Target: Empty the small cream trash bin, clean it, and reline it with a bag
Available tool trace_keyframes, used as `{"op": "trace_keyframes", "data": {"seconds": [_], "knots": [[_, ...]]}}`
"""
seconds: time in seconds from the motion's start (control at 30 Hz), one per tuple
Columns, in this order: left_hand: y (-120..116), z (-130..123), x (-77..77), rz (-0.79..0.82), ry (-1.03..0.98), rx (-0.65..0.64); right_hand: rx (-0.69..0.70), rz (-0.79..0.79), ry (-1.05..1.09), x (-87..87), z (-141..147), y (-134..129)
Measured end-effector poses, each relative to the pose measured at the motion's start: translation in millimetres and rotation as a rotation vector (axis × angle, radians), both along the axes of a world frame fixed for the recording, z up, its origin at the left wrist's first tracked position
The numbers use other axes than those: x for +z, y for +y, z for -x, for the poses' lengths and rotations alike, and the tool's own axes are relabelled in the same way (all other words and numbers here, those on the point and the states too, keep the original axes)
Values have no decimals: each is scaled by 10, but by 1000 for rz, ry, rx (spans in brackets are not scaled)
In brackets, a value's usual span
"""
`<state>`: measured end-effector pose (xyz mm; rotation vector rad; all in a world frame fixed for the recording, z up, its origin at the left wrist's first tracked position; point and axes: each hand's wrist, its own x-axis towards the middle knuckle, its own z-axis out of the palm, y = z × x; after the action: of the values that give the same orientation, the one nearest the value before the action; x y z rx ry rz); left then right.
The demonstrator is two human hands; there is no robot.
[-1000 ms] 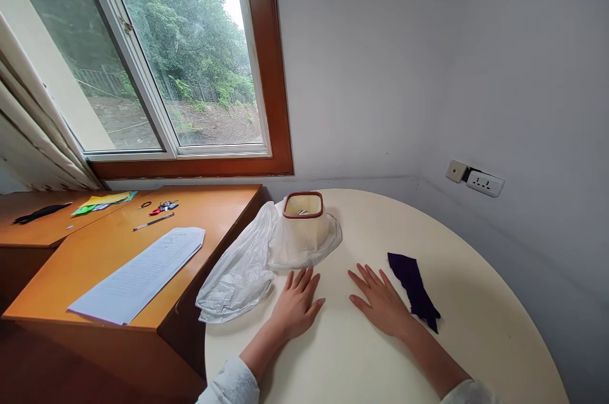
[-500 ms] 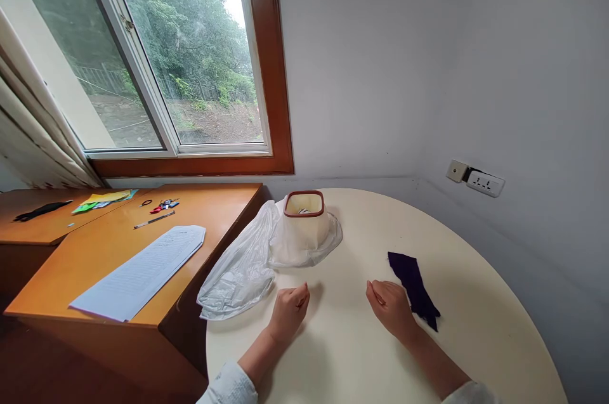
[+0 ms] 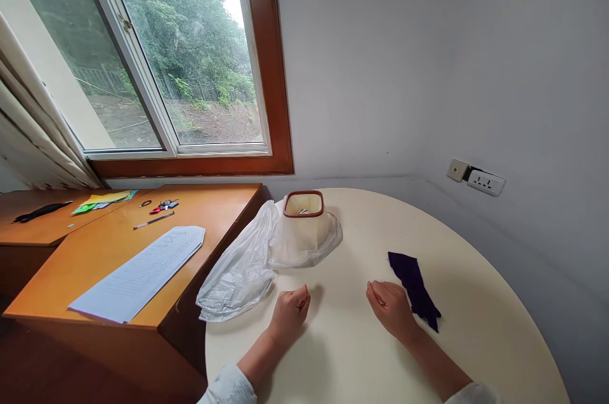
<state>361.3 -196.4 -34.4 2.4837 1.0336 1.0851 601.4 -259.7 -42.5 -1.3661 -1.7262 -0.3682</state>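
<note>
My left hand (image 3: 290, 312) rests in a loose fist over the cream round table (image 3: 342, 353), with nothing showing in it. Just beyond it lies a thin translucent plastic bag (image 3: 240, 283). The bag spreads about the foot of a small cream bin (image 3: 306, 233) with a reddish-brown rim; some small things inside the bin are too small to make out. My right hand (image 3: 390, 306) is also closed in a fist, with nothing visible in it. A strip of dark purple cloth (image 3: 413, 283) lies flat right beside it, partly behind the wrist.
To the left, an orange wooden desk (image 3: 223, 201) stands against the round table. On it are printed papers (image 3: 143, 271), a pen (image 3: 153, 221), keys (image 3: 164, 206) and coloured slips (image 3: 104, 201). A wall socket (image 3: 486, 182) is at the right, a window (image 3: 190, 61) at the left.
</note>
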Motion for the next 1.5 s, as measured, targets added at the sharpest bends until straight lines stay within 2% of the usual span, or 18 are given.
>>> {"op": "trace_keyframes", "data": {"seconds": [0.2,0.33,0.43,0.53,0.63,0.7,0.83,1.0,1.13,1.3,1.4,1.5], "knots": [[5,7,-32,5,5,19,22,-32,2,-38,-15,15],[27,9,6,-28,-14,90,27,-27,7,-29,-17,11],[70,-1,201,-51,-33,136,27,-20,8,-16,-11,9],[190,-34,519,-100,-40,171,27,-12,7,-7,3,0],[429,-88,820,-122,24,268,30,-3,9,-1,21,-16],[634,-122,950,-36,66,336,35,1,12,1,28,-25],[1006,-149,1049,167,111,321,40,-3,21,0,20,-30],[1204,-155,1084,168,80,242,46,-10,26,-11,8,-31],[1142,-188,1121,131,23,181,47,-11,30,-8,18,-36],[794,-236,1134,95,-39,118,26,-61,53,77,-3,-28],[519,-272,1096,118,-97,99,13,-90,126,241,-1,-30],[260,-318,1040,154,-136,133,48,-85,141,502,65,-30]]}}
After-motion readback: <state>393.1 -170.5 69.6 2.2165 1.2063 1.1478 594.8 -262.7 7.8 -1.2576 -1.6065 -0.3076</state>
